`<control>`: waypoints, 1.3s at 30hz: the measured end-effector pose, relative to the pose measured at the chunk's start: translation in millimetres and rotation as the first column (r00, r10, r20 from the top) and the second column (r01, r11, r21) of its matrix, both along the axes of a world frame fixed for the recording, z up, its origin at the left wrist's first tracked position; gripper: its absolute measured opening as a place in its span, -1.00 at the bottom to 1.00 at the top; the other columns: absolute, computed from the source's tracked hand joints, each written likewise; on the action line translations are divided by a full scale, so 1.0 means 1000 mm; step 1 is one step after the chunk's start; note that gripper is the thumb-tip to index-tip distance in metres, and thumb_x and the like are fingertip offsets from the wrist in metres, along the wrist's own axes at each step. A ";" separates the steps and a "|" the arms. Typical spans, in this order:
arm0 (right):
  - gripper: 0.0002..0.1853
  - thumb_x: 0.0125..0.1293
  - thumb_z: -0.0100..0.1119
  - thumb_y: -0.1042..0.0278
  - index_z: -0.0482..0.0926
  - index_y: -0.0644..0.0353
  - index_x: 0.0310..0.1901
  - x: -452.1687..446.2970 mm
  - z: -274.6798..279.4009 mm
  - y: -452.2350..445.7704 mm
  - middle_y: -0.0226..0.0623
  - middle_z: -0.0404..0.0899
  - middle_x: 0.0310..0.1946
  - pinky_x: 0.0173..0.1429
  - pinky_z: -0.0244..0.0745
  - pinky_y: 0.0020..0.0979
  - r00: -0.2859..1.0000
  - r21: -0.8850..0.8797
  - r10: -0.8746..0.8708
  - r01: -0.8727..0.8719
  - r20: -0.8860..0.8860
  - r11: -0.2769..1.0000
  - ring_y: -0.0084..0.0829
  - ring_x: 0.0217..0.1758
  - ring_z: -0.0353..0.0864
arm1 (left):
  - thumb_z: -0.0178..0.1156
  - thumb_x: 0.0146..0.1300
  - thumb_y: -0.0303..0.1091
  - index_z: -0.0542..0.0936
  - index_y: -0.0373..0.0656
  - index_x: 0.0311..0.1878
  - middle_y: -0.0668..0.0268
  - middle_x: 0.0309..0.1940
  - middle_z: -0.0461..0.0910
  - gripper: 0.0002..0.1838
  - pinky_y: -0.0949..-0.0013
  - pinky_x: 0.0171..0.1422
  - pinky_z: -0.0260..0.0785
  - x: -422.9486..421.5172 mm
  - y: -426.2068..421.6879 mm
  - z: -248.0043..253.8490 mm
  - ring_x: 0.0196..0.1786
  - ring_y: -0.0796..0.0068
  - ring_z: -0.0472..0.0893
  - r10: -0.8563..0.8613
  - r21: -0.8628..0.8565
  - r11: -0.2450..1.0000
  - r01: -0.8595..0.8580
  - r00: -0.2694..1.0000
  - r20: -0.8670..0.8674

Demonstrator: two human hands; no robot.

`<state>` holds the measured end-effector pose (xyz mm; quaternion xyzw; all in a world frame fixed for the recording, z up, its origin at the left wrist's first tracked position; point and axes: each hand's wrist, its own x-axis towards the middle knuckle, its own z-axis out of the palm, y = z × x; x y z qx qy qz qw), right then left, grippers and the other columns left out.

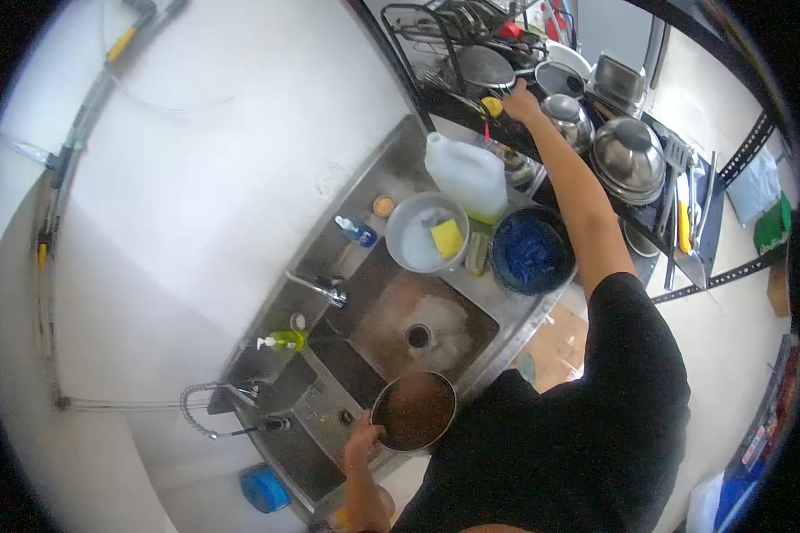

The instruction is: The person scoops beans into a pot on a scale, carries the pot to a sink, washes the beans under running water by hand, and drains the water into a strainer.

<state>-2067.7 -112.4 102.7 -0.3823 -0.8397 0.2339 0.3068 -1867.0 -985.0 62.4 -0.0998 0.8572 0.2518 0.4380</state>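
Beside the sink, my left hand (363, 440) grips the rim of a round pan (414, 410) with a brown inside, its fingers wrapped at the edge. My right hand (520, 101) reaches up to the dish rack, near a round strainer (484, 67) and some thin metal utensils; its fingers are bent, and what they hold is too small to make out. A yellow item (492, 107) is just below that hand. A steel bowl (566, 122) stands to its right.
The steel sink (453, 320) has a faucet (318, 289). Around it stand a white jug (467, 175), a grey basin (411, 233) with a yellow sponge (447, 239), and a dark tub (531, 250). Stacked bowls (629, 158) and a yellow-handled knife (684, 222) are on the shelf.
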 end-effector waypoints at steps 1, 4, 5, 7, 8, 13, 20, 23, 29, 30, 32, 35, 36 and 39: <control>-0.25 0.29 0.28 0.13 0.16 0.52 0.27 -0.016 -0.006 0.012 0.53 0.62 -0.04 0.24 0.54 0.15 1.000 -0.106 0.004 -0.003 0.012 0.994 0.43 0.13 0.63 | 0.27 0.17 -0.57 0.22 -0.02 0.59 0.12 -0.09 0.59 -0.12 0.21 -0.47 0.32 -0.005 0.000 -0.002 -0.51 0.46 0.43 0.045 0.010 0.999 -0.045 0.999 0.022; -0.08 0.16 0.43 0.00 0.14 0.52 0.29 -0.025 -0.001 0.017 0.52 0.57 0.13 0.37 0.52 0.04 0.995 -0.222 -0.038 0.058 0.095 0.973 0.30 0.27 0.61 | 0.28 0.15 -0.56 0.33 -0.01 0.46 0.17 -0.14 0.58 -0.24 0.19 -0.46 0.33 -0.006 -0.004 -0.008 -0.45 0.46 0.45 0.148 0.013 0.989 -0.149 0.987 0.067; -0.10 0.17 0.41 0.01 0.17 0.49 0.32 -0.028 -0.002 0.019 0.44 0.58 0.15 0.38 0.51 0.03 0.993 -0.227 -0.042 0.066 0.108 0.972 0.27 0.29 0.61 | 0.28 0.15 -0.57 0.35 0.00 0.41 0.20 -0.18 0.56 -0.28 0.19 -0.47 0.32 -0.004 -0.003 -0.006 -0.45 0.46 0.46 0.153 -0.008 0.988 -0.153 0.986 0.059; -0.13 0.19 0.37 0.05 0.23 0.44 0.38 -0.035 -0.008 0.026 0.28 0.61 0.20 0.39 0.51 -0.01 0.988 -0.235 -0.051 0.084 0.143 0.968 0.19 0.31 0.62 | 0.27 0.14 -0.58 0.38 0.00 0.35 0.26 -0.26 0.53 -0.33 0.22 -0.50 0.29 -0.002 -0.007 -0.016 -0.48 0.46 0.44 0.191 0.061 0.979 -0.194 0.980 0.063; -0.16 0.18 0.38 0.03 0.28 0.40 0.37 -0.035 -0.005 0.023 0.25 0.61 0.21 0.40 0.50 0.00 0.986 -0.230 -0.049 0.085 0.159 0.969 0.18 0.33 0.61 | 0.27 0.13 -0.59 0.38 0.00 0.34 0.28 -0.30 0.51 -0.34 0.24 -0.51 0.27 -0.001 -0.022 -0.035 -0.50 0.47 0.43 0.222 0.149 0.962 -0.231 0.972 0.078; -0.29 0.16 0.43 -0.06 0.51 0.19 0.27 -0.032 0.009 0.016 0.13 0.62 0.25 0.44 0.44 0.06 0.973 -0.231 -0.128 0.171 0.191 0.958 0.15 0.37 0.58 | 0.26 0.11 -0.59 0.41 -0.02 0.21 0.32 -0.38 0.47 -0.43 0.31 -0.55 0.23 -0.004 -0.008 -0.014 -0.58 0.48 0.37 0.080 0.139 0.987 -0.080 0.997 0.006; -0.56 0.38 0.18 0.05 0.62 0.22 0.10 -0.023 0.035 0.005 0.30 0.63 0.10 0.30 0.52 0.10 0.996 0.103 -0.043 0.035 0.076 0.994 0.30 0.14 0.65 | 0.26 0.12 -0.57 0.40 -0.05 0.27 0.31 -0.37 0.51 -0.40 0.30 -0.58 0.26 -0.002 -0.043 -0.044 -0.59 0.48 0.40 -0.304 0.186 0.910 0.371 0.901 -0.309; -0.63 0.41 0.11 0.15 0.61 0.27 0.06 -0.007 0.042 -0.008 0.24 0.62 0.05 0.20 0.59 0.11 0.988 0.307 -0.090 0.047 0.127 0.951 0.23 0.06 0.69 | 0.25 0.13 -0.56 0.32 -0.07 0.46 0.26 -0.29 0.59 -0.25 0.29 -0.55 0.32 0.008 -0.045 -0.058 -0.57 0.46 0.44 0.012 0.166 0.986 0.013 0.989 -0.145; -0.73 0.42 0.01 0.34 0.62 0.29 -0.03 0.048 0.032 -0.002 0.16 0.63 0.00 -0.07 0.75 -0.04 0.967 0.634 -0.101 -0.073 0.233 0.770 0.08 -0.07 0.74 | 0.27 0.15 -0.49 0.05 -0.01 0.71 0.13 -0.08 0.69 0.03 0.23 -0.43 0.43 -0.005 -0.019 -0.020 -0.45 0.35 0.55 -0.086 -0.023 0.996 0.085 0.996 -0.009; -0.74 0.41 0.02 0.34 0.63 0.28 -0.05 0.071 0.049 -0.019 0.13 0.66 -0.06 -0.08 0.75 -0.04 0.952 0.624 -0.119 -0.088 0.282 0.776 0.09 -0.10 0.76 | 0.28 0.15 -0.47 0.03 0.01 0.71 0.10 -0.02 0.69 0.05 0.22 -0.42 0.44 -0.002 -0.026 -0.032 -0.43 0.33 0.57 -0.058 -0.011 0.998 0.058 0.998 -0.008; -0.76 0.41 0.03 0.34 0.64 0.26 -0.07 0.112 0.058 -0.027 0.06 0.69 -0.14 -0.09 0.75 -0.02 0.886 0.567 -0.127 -0.169 0.445 0.807 0.09 -0.15 0.78 | 0.31 0.14 -0.41 0.02 0.03 0.72 0.05 0.11 0.67 0.07 0.21 -0.40 0.48 0.002 -0.038 -0.053 -0.37 0.27 0.62 0.037 0.007 0.999 -0.037 0.999 0.020; -0.71 0.51 0.01 0.27 0.61 0.26 0.05 0.197 0.055 -0.062 -0.05 0.72 -0.25 -0.17 0.68 -0.03 0.950 0.817 -0.064 -0.227 0.305 0.530 0.04 -0.24 0.75 | 0.29 0.16 -0.41 0.04 -0.06 0.70 0.03 0.27 0.56 0.03 0.21 -0.42 0.48 -0.004 -0.036 -0.058 -0.36 0.26 0.61 0.089 0.085 0.992 -0.094 0.994 0.062; -0.68 0.56 0.00 0.21 0.64 0.18 0.10 0.221 0.062 -0.085 0.00 0.73 -0.14 -0.09 0.67 -0.02 0.964 0.806 -0.069 -0.174 0.257 0.565 0.04 -0.14 0.75 | 0.26 0.18 -0.43 0.04 -0.10 0.69 0.03 0.30 0.53 0.00 0.20 -0.44 0.47 -0.005 -0.019 -0.038 -0.37 0.27 0.60 0.065 0.082 0.994 -0.068 0.997 0.041; -0.63 0.63 -0.03 0.14 0.64 0.24 0.14 0.267 0.096 -0.184 0.02 0.72 -0.06 0.09 0.62 -0.12 0.978 0.460 -0.021 -0.078 0.206 0.884 0.01 -0.03 0.71 | 0.24 0.13 -0.49 0.27 -0.02 0.52 0.22 -0.13 0.60 -0.18 0.29 -0.53 0.39 -0.011 -0.023 -0.043 -0.46 0.39 0.55 0.088 0.155 0.982 -0.108 0.988 0.130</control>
